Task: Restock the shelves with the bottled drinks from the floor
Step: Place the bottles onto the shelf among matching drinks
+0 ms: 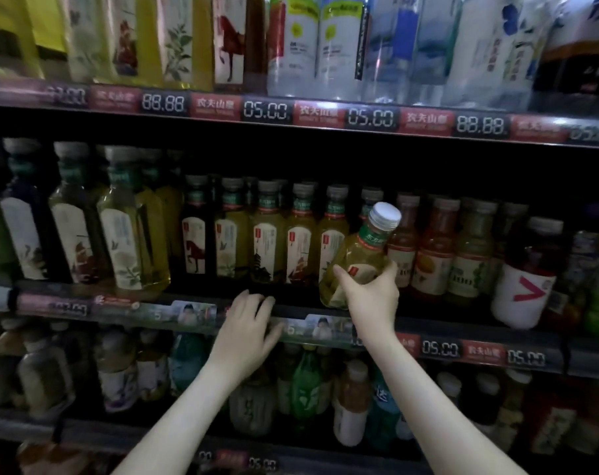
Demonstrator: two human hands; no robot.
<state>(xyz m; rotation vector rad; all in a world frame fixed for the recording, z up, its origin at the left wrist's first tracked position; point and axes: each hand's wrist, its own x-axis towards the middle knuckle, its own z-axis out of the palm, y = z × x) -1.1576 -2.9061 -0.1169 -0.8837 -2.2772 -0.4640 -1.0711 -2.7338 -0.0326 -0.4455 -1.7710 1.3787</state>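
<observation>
While the right grip holds one yellow tea bottle by its lower half, the bottle leans with its white cap up and to the right. It is at the front edge of the middle shelf. Left of it, five small tea bottles stand in a front row. Farther left stand three big bottles. The left grip is loose and holds nothing, fingers spread at the shelf edge. Three shelves of drinks show.
</observation>
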